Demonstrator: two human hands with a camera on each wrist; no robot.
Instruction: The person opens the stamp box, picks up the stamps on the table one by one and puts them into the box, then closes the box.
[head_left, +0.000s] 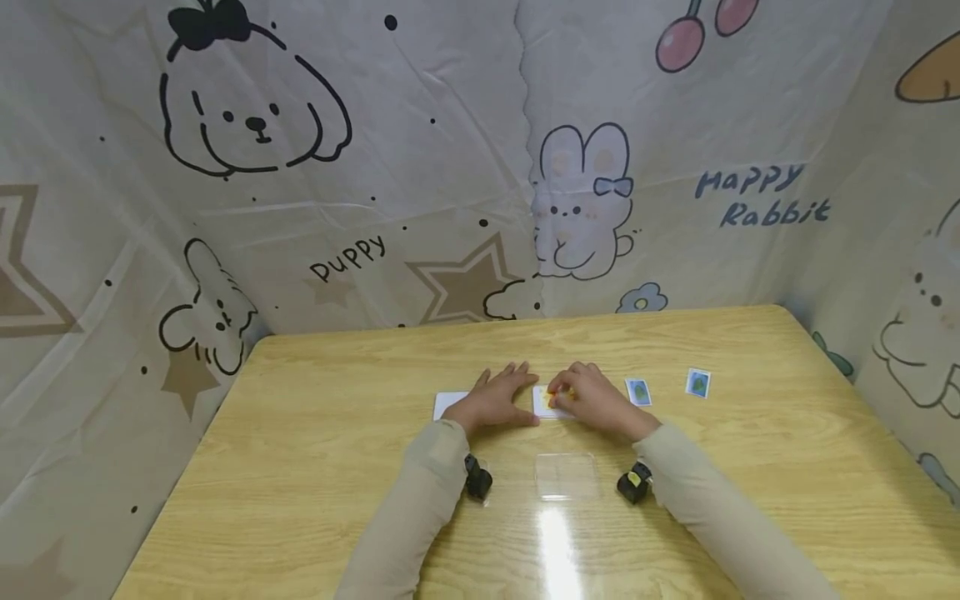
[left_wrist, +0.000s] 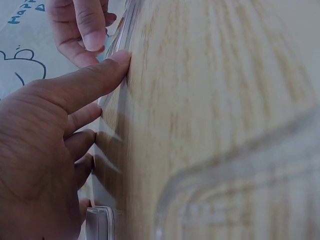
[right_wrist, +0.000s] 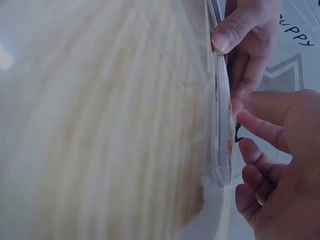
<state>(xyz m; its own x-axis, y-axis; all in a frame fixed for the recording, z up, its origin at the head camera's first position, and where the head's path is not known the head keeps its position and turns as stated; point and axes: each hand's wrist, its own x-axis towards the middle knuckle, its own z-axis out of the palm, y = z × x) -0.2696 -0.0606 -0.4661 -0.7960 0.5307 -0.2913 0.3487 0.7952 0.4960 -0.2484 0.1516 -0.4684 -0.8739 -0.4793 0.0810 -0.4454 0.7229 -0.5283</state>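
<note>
Head cam: left hand [head_left: 495,402] spread, thumb bracing the picture card [head_left: 543,402] toward the far edge of the table [head_left: 300,475]; right hand [head_left: 594,400] bunched over it, can't tell if pinching. Probably positioning; next needs light fingertips.

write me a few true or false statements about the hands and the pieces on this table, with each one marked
1. The right hand is over an orange-and-yellow picture panel. True.
2. Three small blue-and-green picture cards lie to the right of that hand. False: two small blue-and-green picture cards do.
3. In the head view, the left hand partly hides a white panel. True.
4. The clear plastic piece stands upright. False: it lies flat on the table.
</note>
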